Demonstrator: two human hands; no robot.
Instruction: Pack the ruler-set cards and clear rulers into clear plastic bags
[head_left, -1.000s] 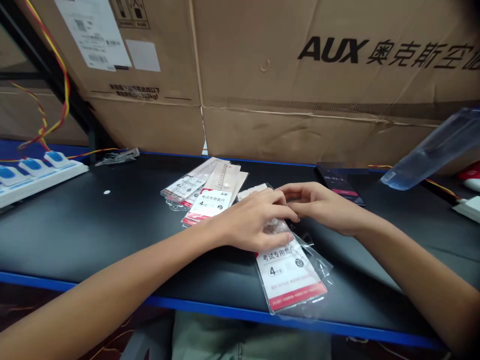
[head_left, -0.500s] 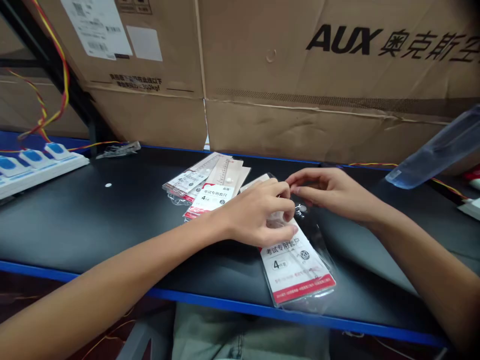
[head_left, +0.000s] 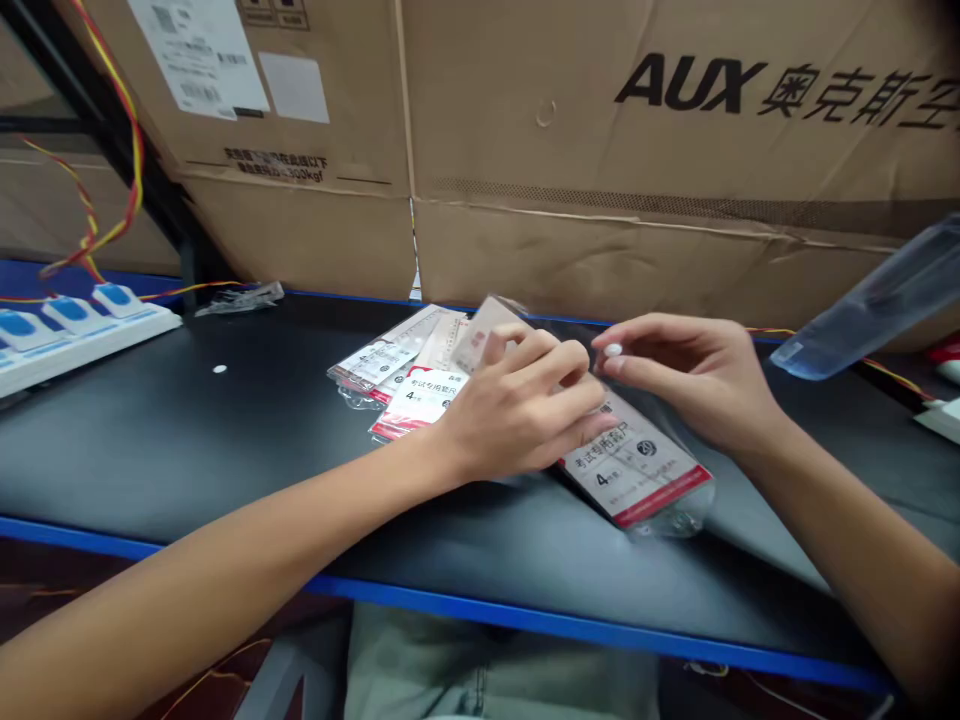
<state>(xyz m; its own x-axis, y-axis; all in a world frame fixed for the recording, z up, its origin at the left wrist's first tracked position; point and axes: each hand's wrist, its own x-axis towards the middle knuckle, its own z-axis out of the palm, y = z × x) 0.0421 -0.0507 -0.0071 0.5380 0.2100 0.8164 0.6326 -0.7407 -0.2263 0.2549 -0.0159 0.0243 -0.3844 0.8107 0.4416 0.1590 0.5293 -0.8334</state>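
Presently, a clear plastic bag [head_left: 637,470] containing a ruler set lies tilted diagonally on a black workbench [head_left: 187,440] and serves as the reference point for all locations given here. Its white-and-red header card is printed with Chinese text and a "4" count, and a tan ruler edge protrudes from the far end.

The left hand [head_left: 517,405] is laid across the middle of the bag. Its fingers are slightly spread and pressed down on the plastic; the thumb cannot be clearly seen. The right hand [head_left: 675,375] is held just beyond the bag's right edge, with its fingers curled. A small white disc [head_left: 613,349] is pinched between its thumb and forefinger, just above the bag and not touching it, as far as can be judged.

A stack of similar ruler packets [head_left: 397,375] is placed to the left of the bag, just beyond the left wrist. Further left of the bag, a white power strip [head_left: 67,325] with blue switches is mounted at the bench edge, and red-and-yellow wires [head_left: 127,170] run beside it. A translucent blue plastic sheet [head_left: 862,310] is situated to the right of the bag. Behind the bag, a large cardboard carton [head_left: 675,150] printed "AUX" stands against the bench.
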